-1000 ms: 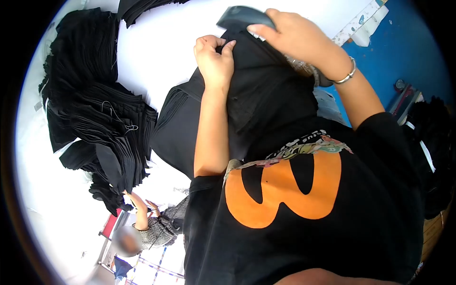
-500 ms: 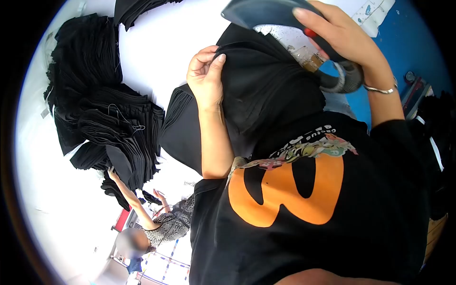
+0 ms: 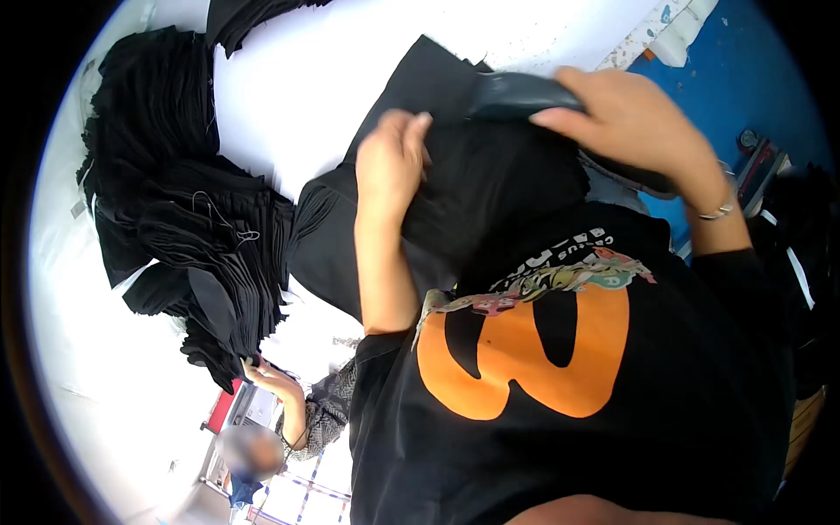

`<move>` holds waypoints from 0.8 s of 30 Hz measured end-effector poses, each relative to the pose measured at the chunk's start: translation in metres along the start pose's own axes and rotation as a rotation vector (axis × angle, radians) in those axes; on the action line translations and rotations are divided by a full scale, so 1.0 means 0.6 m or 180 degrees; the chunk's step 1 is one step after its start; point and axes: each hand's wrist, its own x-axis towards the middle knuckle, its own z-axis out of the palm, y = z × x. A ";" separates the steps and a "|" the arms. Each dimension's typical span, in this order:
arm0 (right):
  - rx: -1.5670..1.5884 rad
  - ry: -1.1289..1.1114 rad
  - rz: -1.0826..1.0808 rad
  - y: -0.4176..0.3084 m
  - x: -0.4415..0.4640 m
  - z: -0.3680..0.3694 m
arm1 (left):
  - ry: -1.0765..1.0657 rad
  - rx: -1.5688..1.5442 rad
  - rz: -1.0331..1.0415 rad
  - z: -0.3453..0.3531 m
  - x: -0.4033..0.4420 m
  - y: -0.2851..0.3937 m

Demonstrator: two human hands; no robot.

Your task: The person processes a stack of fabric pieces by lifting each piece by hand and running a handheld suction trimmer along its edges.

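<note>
My right hand (image 3: 626, 118) is wrapped round a dark, smooth handheld tool (image 3: 525, 94), whose front end is over the black fabric. My left hand (image 3: 389, 166) is closed, its thumb and fingers pinched together above the left part of the same fabric; motion blurs the fingertips, and I cannot make out what is between them. Beneath both hands lies a stack of black fabric pieces (image 3: 499, 175), with one flat piece reaching up past the tool. More layered black fabric (image 3: 328, 254) fans out left of my left forearm.
Tall piles of black fabric (image 3: 157, 114) stand at the left of the white table (image 3: 297, 96). At the lower left a co-worker's hand (image 3: 271, 381) touches the pile's end. Another dark pile (image 3: 801, 262) lies at the far right, beside the blue floor (image 3: 700, 114).
The tool in my right hand has come down onto the fabric. My left hand has moved slightly down from the fabric's edge. The co-worker's arm has shifted along the pile.
</note>
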 end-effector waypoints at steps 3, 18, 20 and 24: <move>0.0400 0.0318 0.0068 -0.017 0.038 0.034 | 0.1868 0.1056 0.1558 0.051 0.083 -0.034; 0.1114 0.0763 0.0703 -0.013 0.076 -0.039 | 0.1223 -0.1870 0.1418 0.052 0.159 -0.054; 0.1751 0.0478 0.0440 0.017 0.053 -0.017 | 0.0916 -0.2100 0.1375 0.051 0.148 -0.045; 0.1539 0.0123 0.0161 -0.006 0.087 -0.003 | 0.0342 -0.2792 0.1462 0.052 0.136 -0.040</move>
